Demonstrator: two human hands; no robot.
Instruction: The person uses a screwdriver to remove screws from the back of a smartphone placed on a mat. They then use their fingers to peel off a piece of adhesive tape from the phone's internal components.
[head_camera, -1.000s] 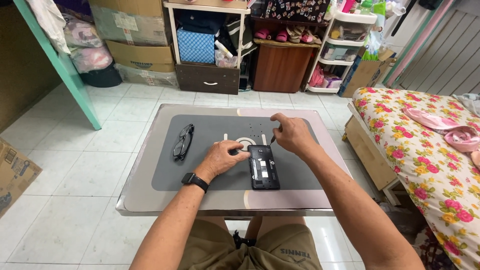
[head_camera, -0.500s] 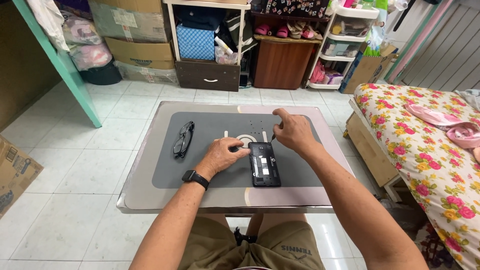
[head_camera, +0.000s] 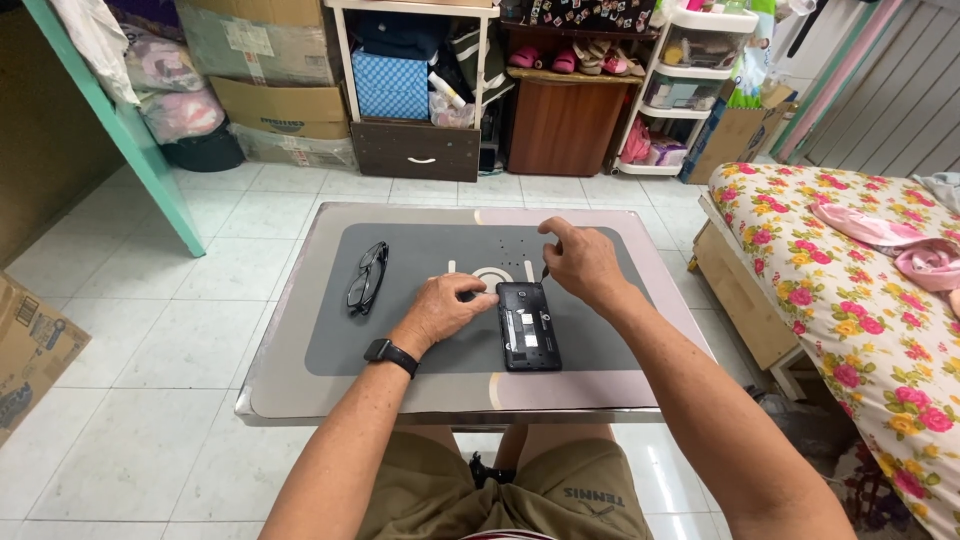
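Grey mat (head_camera: 420, 345) is bordered by bare table (head_camera: 300, 395) rim. Opened phone (head_camera: 528, 338) is steadied by curled left hand (head_camera: 447, 308); a thin tool is pinched by right hand (head_camera: 585, 265). Glasses (head_camera: 366, 277) lie well apart.

Matt grey mat (head_camera: 420, 340) on glossy table (head_camera: 300, 395); black plastic phone (head_camera: 527, 338).

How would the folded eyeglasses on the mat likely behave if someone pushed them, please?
The eyeglasses look thin-framed, so probably light and easy to slide. Lying flat and folded on the grey mat, they seem unlikely to roll. Their lenses are probably scratch-prone.
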